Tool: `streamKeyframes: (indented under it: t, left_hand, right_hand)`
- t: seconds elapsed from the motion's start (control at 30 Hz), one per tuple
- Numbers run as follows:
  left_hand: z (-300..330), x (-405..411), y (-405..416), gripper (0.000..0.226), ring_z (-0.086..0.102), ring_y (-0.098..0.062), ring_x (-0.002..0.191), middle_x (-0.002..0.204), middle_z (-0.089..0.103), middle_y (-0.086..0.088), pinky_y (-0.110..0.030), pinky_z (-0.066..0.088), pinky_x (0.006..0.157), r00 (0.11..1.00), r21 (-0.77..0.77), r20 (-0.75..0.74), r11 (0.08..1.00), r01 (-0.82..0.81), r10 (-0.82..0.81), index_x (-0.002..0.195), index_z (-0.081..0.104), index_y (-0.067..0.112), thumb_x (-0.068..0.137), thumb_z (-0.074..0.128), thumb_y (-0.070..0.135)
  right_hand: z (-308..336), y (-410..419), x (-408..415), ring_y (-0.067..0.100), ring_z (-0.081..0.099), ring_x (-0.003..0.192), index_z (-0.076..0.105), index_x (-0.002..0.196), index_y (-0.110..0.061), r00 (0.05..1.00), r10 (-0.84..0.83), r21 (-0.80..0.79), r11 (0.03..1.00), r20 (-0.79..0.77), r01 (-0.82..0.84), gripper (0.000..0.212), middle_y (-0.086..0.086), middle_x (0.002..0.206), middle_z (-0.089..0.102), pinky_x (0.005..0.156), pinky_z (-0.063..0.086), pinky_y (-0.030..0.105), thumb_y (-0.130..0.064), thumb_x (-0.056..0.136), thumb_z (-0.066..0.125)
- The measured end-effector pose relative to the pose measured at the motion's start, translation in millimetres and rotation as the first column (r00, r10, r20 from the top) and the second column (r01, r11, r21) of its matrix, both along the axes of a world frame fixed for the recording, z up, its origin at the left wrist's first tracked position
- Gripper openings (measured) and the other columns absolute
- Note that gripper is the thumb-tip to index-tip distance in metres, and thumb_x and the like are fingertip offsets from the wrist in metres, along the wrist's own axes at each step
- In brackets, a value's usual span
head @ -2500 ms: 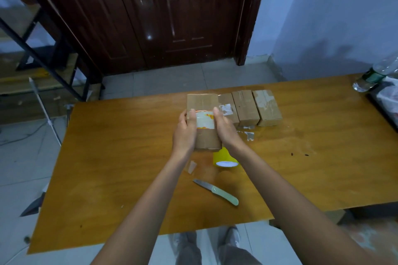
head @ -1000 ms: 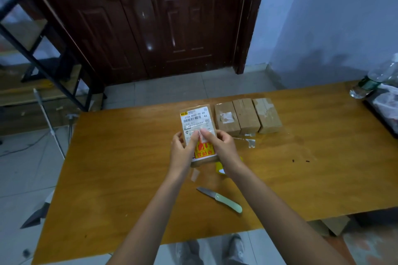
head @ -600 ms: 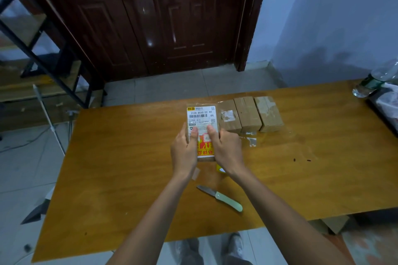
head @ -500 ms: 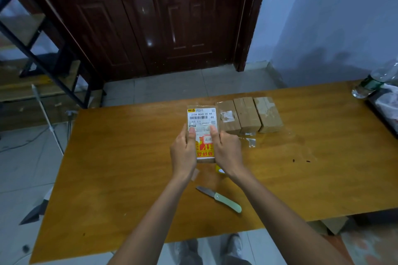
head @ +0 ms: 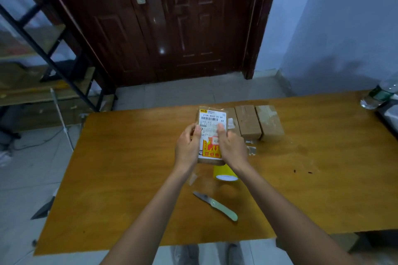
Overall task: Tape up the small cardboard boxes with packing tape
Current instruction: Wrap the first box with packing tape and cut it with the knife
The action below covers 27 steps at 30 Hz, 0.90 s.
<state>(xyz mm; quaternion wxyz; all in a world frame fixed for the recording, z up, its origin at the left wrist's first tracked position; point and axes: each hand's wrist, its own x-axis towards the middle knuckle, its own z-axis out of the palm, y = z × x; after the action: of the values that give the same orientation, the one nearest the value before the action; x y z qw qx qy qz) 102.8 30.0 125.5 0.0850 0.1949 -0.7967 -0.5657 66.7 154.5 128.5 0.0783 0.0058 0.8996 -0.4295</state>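
A small cardboard box (head: 212, 118) with a white barcode label and a yellow-red sticker on top is held above the wooden table (head: 129, 168). My left hand (head: 187, 148) grips its left side and my right hand (head: 231, 148) grips its right side, thumbs lying on the label. Three more small cardboard boxes (head: 247, 123) stand side by side just to the right, the nearest partly hidden behind the held box. A yellow roll of packing tape (head: 225, 174) lies on the table under my right wrist.
A knife (head: 216, 205) with a pale green handle lies near the table's front. Scraps of tape (head: 251, 149) lie by the boxes. A plastic bottle (head: 380, 93) and a dark tray stand at the far right edge. A dark door and a metal rack are behind.
The box was turned over, so its labelled face shows instead of the plain taped side. Since then both hands have kept hold of it, lifting it slightly off the tape roll.
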Motion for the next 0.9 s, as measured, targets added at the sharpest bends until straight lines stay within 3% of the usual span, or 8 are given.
streamKeyframes:
  t: [0.07,0.13,0.2,0.27,0.43,0.63,0.9]
  left_hand:
    - [3.5,-0.5,-4.9,0.030,0.070,-0.012,0.085,0.103,0.070,0.001,-0.029,0.057,0.072,0.999,0.065,0.041,0.998,0.011,-0.014,0.121,0.058,0.018,0.102,0.044,0.036]
    - [6.2,1.6,-16.3,0.033,0.069,-0.016,0.092,0.110,0.070,-0.003,-0.030,0.056,0.078,0.995,0.145,0.100,0.989,-0.001,-0.014,0.124,0.057,0.015,0.102,0.044,0.036]
    - [9.6,9.9,-30.4,0.034,0.069,-0.019,0.099,0.116,0.069,-0.005,-0.036,0.056,0.085,0.988,0.245,0.150,0.969,-0.002,-0.036,0.127,0.055,0.017,0.101,0.046,0.037]
    - [17.1,22.0,-43.3,0.032,0.070,-0.019,0.099,0.116,0.070,-0.005,-0.033,0.057,0.082,0.985,0.348,0.160,0.937,0.009,-0.069,0.128,0.054,0.020,0.099,0.051,0.033]
    - [35.7,56.4,-84.1,0.046,0.069,-0.023,0.103,0.118,0.068,-0.008,-0.036,0.057,0.083,0.984,0.413,0.160,0.900,-0.140,0.080,0.135,0.047,0.010,0.094,0.061,0.024]
    - [56.5,109.2,-140.6,0.043,0.068,-0.021,0.101,0.115,0.067,-0.007,-0.031,0.058,0.079,0.968,0.397,0.125,0.883,-0.251,0.219,0.129,0.048,0.011,0.092,0.064,0.022]
    - [56.0,191.9,-252.4,0.045,0.070,-0.021,0.099,0.113,0.069,-0.008,-0.033,0.058,0.083,0.953,0.460,0.111,0.836,-0.300,0.281,0.133,0.048,0.008,0.092,0.064,0.019]
  right_hand:
    - [-7.6,1.4,-5.2,0.014,0.063,0.060,0.066,0.072,-0.012,0.998,0.059,-0.081,0.995,0.032,-0.057,0.075,0.000,0.065,0.066,0.053,0.047,0.031,-0.064,0.095,0.016]
    - [-13.0,0.8,-12.0,0.017,0.067,0.072,0.070,0.084,-0.013,0.986,0.150,-0.148,0.979,0.068,-0.138,0.078,0.002,0.078,0.071,0.067,0.055,0.037,-0.069,0.088,0.017]
    - [-10.8,-5.2,-16.0,0.016,0.069,0.081,0.069,0.094,-0.018,0.958,0.254,-0.251,0.944,0.135,-0.215,0.064,0.000,0.090,0.072,0.076,0.058,0.042,-0.071,0.082,0.037]
    - [-6.1,-16.2,-16.2,0.015,0.070,0.088,0.067,0.103,-0.024,0.922,0.343,-0.370,0.892,0.183,-0.259,0.055,-0.002,0.097,0.073,0.080,0.059,0.044,-0.067,0.071,0.053]
    - [18.4,-53.7,-5.4,0.019,0.070,0.094,0.060,0.123,-0.010,0.836,0.501,-0.541,0.777,0.225,-0.320,0.037,0.007,0.113,0.070,0.074,0.059,0.030,-0.030,0.092,0.063]
    - [42.0,-115.7,28.1,0.018,0.070,0.091,0.047,0.128,-0.009,0.791,0.569,-0.598,0.721,0.225,-0.349,0.047,0.009,0.116,0.066,0.066,0.059,0.024,-0.028,0.090,0.067]
    - [45.2,-228.5,110.9,0.022,0.072,0.090,0.050,0.126,-0.006,0.789,0.563,-0.617,0.718,0.245,-0.321,0.045,0.011,0.113,0.068,0.071,0.061,0.031,-0.024,0.089,0.068]
